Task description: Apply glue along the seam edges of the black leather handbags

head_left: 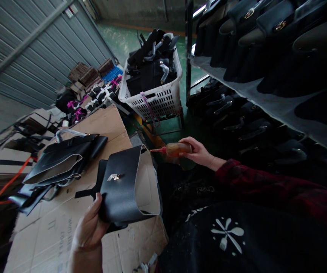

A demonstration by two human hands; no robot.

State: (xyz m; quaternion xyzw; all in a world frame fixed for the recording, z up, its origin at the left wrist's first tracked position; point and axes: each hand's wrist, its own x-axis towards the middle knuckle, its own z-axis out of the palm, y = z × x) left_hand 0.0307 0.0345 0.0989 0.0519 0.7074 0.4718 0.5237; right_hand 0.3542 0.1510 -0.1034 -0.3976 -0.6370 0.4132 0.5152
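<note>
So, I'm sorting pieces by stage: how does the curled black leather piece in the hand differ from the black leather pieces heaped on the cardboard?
The curled black leather piece is lifted in the left hand and bent over, its pale lining and a small metal clasp showing; the black leather pieces heaped on the cardboard lie flatter, stacked and untouched. The right hand holds an amber squeeze bottle nearer the held piece. Both are black with pale undersides.

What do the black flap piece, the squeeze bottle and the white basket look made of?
Flap piece: likely leather or faux leather, grained black face, pale matte lining, small metal clasp. Squeeze bottle: translucent plastic, amber contents, red nozzle. Basket: white moulded plastic lattice.
</note>
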